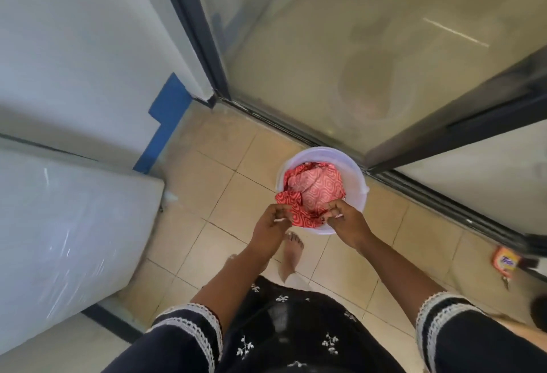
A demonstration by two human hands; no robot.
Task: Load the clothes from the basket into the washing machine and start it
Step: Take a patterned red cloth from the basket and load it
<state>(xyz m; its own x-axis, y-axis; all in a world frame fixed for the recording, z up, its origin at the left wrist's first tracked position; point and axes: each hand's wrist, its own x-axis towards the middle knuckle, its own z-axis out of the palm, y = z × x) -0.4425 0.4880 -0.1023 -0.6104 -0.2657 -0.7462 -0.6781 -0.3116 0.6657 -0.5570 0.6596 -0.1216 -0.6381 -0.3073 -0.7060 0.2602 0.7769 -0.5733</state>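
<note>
tiled floor carries the white basket [353, 177] just ahead of both hands, and the red patterned cloth [313, 192] spills over its near rim, its edge pinched between the left hand [270, 224] and the right hand [344, 220], equally near.

Round white plastic bucket-style basket [356, 176], upright on the beige tiled floor, just beside the sliding-door track. Inside, crumpled red-and-pink cloth with a geometric print [313, 187], one red corner draped over the near rim. White washing machine [59, 224], wrapped in glossy plastic film, well left of the basket.
</note>
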